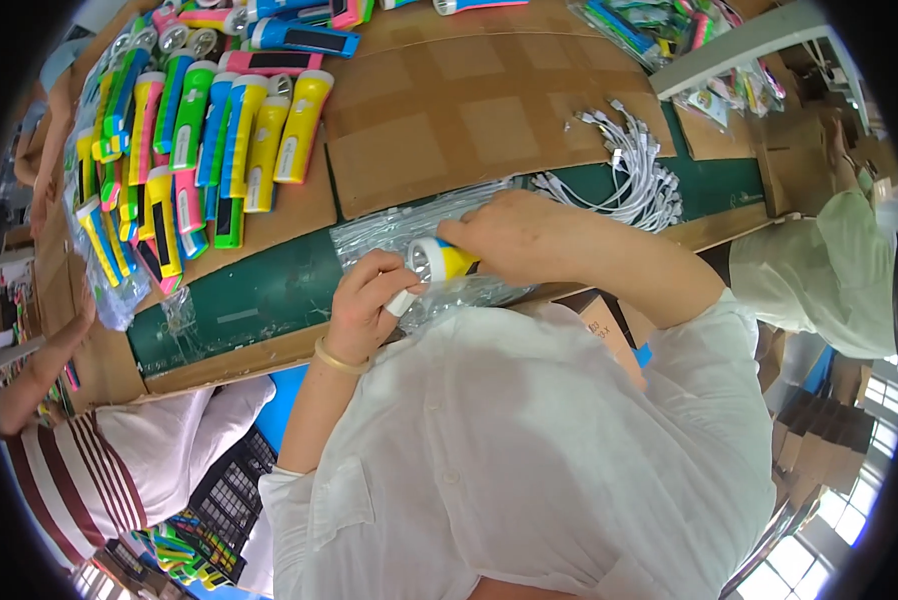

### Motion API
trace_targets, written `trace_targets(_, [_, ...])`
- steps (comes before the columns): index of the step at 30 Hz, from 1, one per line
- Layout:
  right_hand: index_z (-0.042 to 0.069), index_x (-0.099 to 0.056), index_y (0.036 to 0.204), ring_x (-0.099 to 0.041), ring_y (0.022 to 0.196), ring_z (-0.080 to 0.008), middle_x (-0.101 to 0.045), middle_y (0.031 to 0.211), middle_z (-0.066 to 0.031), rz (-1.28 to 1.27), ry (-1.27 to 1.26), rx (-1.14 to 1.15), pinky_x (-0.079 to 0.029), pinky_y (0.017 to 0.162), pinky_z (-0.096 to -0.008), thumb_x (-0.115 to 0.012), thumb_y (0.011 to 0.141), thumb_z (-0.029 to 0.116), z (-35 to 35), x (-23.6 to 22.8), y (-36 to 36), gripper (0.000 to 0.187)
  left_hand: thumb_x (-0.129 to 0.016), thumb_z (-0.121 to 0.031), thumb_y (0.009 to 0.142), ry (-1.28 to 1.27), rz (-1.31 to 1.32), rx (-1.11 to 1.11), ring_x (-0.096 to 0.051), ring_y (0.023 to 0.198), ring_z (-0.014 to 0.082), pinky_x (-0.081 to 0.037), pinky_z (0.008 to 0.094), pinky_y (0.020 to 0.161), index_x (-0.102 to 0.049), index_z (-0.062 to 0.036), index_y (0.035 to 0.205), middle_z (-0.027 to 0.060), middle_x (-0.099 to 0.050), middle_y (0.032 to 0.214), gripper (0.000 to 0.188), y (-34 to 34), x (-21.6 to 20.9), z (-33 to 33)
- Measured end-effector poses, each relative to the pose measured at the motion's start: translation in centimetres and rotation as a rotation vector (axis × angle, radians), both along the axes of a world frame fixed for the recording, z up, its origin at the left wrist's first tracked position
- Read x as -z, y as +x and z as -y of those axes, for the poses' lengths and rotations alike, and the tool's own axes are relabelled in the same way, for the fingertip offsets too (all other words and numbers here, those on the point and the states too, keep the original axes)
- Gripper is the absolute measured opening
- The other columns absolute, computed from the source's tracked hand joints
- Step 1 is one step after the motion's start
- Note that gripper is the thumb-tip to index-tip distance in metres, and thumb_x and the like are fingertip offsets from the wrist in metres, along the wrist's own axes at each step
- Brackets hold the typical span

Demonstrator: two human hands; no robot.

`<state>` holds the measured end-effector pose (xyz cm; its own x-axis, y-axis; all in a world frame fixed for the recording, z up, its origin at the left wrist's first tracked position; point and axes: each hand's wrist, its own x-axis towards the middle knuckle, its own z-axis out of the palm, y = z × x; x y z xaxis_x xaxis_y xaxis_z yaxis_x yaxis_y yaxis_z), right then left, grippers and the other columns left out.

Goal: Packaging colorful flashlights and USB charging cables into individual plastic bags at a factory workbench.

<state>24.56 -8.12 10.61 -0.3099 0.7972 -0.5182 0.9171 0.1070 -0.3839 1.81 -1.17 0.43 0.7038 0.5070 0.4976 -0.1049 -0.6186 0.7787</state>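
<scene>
My right hand (509, 235) is wrapped over a yellow flashlight (456, 260) with a white-rimmed clear lens, which points toward my left hand. Most of the flashlight's body is hidden under that hand. My left hand (361, 308) is closed beside the lens, its fingertips near the rim. A small white piece (401, 303) shows at its thumb; I cannot tell whether this is a finger wrap or something pinched. Beneath both hands lies a layer of clear plastic bags (379, 235) on the green table (239, 300).
Many colourful flashlights (189, 130) are heaped at the left. White charging cables (629, 175) lie in a bundle at the right. Cardboard (469, 110) covers the table's far part. A metal post (739, 60) crosses the far right. Other people's arms (54, 350) show at the left.
</scene>
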Motion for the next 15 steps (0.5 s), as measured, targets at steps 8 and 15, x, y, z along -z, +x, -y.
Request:
trace_targets(8, [0.007, -0.065, 0.119, -0.067, 0.101, -0.0342, -0.069, 0.11, -0.0127, -0.471, 0.351, 0.195, -0.054, 0.083, -0.0425, -0.072, 0.088, 0.013, 3.6, 4.3, 3.3, 0.032, -0.075, 0.001, 0.076, 0.053, -0.066, -0.033, -0.061, 0.082, 0.0284, -0.051, 0.0352, 0.069, -0.067, -0.0037, 0.089, 0.0104, -0.06, 0.088, 0.016, 0.7, 0.2, -1.4])
trace_targets(15, [0.008, -0.075, 0.089, -0.069, 0.089, -0.0316, -0.071, 0.096, -0.0116, 0.431, 0.142, 0.693, -0.054, 0.076, -0.0416, -0.073, 0.084, 0.014, 12.1, 6.1, 14.2, 0.008, -0.074, 0.0, 0.08, 0.05, -0.092, -0.074, -0.064, 0.097, 0.0333, -0.053, 0.0382, 0.084, -0.064, -0.0024, 0.092, 0.0134, -0.068, 0.103, 0.015, 0.3, 0.5, -1.1])
